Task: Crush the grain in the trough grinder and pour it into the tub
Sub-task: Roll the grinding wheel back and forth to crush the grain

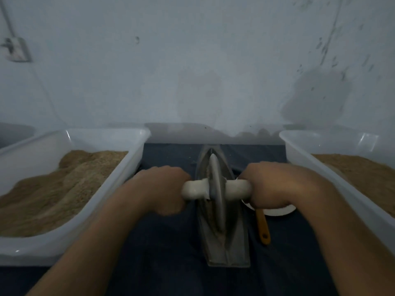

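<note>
So on the far left I had a white tub [70, 189] heaped with tan ground grain [55, 189]. Next over, my left hand [162, 189] was wrapped tight around the left end of the pale handle bar [215, 190], fingers curled right round it. Dead centre sat the metal trough grinder [226, 238] on the dark cloth [162, 253], with the grinding wheel [215, 189] standing upright in the groove; a bit of grain showed beside it. My right hand [269, 189] clamped the other end the same way. Behind it were a wooden-handled utensil [263, 225] and a white dish [277, 211], then a second tub [320, 167] of grain. The trough looked heavy and rigid, so I figured I'd lift it by both long sides to pour.
</note>
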{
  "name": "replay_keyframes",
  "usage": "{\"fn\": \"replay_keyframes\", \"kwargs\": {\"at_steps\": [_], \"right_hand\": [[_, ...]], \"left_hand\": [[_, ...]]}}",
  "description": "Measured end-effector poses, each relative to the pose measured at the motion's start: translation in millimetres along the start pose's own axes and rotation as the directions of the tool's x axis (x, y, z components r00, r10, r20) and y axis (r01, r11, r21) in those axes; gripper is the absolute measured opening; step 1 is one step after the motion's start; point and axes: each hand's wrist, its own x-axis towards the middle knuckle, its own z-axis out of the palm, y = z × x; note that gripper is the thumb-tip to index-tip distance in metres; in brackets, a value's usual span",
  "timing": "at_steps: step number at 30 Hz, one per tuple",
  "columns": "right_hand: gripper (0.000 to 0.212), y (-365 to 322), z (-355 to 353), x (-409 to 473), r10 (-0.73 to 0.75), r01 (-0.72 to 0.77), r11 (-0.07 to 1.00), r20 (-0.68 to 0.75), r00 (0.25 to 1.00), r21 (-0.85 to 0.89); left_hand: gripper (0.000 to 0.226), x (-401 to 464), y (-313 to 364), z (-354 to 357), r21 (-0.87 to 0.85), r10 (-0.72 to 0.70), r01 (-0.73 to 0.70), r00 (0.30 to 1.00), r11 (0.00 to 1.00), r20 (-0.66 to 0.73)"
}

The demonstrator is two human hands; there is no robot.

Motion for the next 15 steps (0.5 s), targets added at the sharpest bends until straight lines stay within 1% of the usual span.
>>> {"fn": "replay_keyframes", "kwargs": {"at_steps": [1, 2, 3, 4, 5, 6, 7, 8, 9, 11, 13, 15], "right_hand": [[0.014, 0, 2, 8, 0.035, -0.035, 0.999, -0.035, 0.999, -0.008], [0.015, 0, 6, 16, 0.076, -0.077, 0.997, -0.101, 0.992, -0.008], [0.017, 0, 11, 24, 0.115, -0.117, 0.993, -0.2, 0.973, 0.002], [0.018, -1, 18, 32, 0.137, -0.141, 0.99, -0.327, 0.935, 0.01], [0.019, -2, 25, 39, 0.137, -0.151, 0.989, -0.454, 0.88, 0.004], [0.02, -3, 31, 43, 0.114, -0.151, 0.988, -0.547, 0.829, -0.023], [0.021, -2, 35, 44, 0.085, -0.146, 0.988, -0.595, 0.799, -0.054], [0.022, -2, 35, 44, 0.062, -0.134, 0.988, -0.608, 0.792, -0.073], [0.024, 0, 33, 41, 0.042, -0.114, 0.99, -0.589, 0.807, -0.087], [0.03, 4, 28, 32, -0.004, -0.048, 0.994, -0.488, 0.873, -0.094], [0.032, 4, 22, 22, -0.065, 0.025, 0.995, -0.412, 0.909, -0.101], [0.024, 3, 14, 11, -0.136, 0.097, 0.988, -0.396, 0.908, -0.117]], "left_hand": [[0.016, 7, 3, 3, 0.036, -0.035, 0.039, 0.994, 0.999, -0.103], [0.017, 15, 7, 8, 0.076, -0.065, 0.086, 0.969, 0.993, -0.239], [0.019, 23, 10, 15, 0.122, -0.08, 0.138, 0.917, 0.983, -0.391], [0.021, 31, 13, 22, 0.168, -0.076, 0.191, 0.848, 0.967, -0.524], [0.023, 38, 15, 28, 0.198, -0.063, 0.229, 0.79, 0.953, -0.61], [0.024, 42, 16, 33, 0.201, -0.051, 0.237, 0.756, 0.951, -0.652], [0.024, 43, 13, 35, 0.182, -0.05, 0.224, 0.749, 0.958, -0.661], [0.022, 42, 9, 37, 0.149, -0.059, 0.201, 0.763, 0.968, -0.644], [0.019, 39, 4, 38, 0.11, -0.068, 0.17, 0.789, 0.979, -0.611], [0.017, 31, -4, 40, 0.062, -0.054, 0.104, 0.838, 0.993, -0.543], [0.02, 22, -6, 44, 0.07, -0.025, 0.073, 0.845, 0.995, -0.534], [0.018, 17, -5, 45, 0.05, -0.025, 0.064, 0.83, 0.997, -0.557]]}}
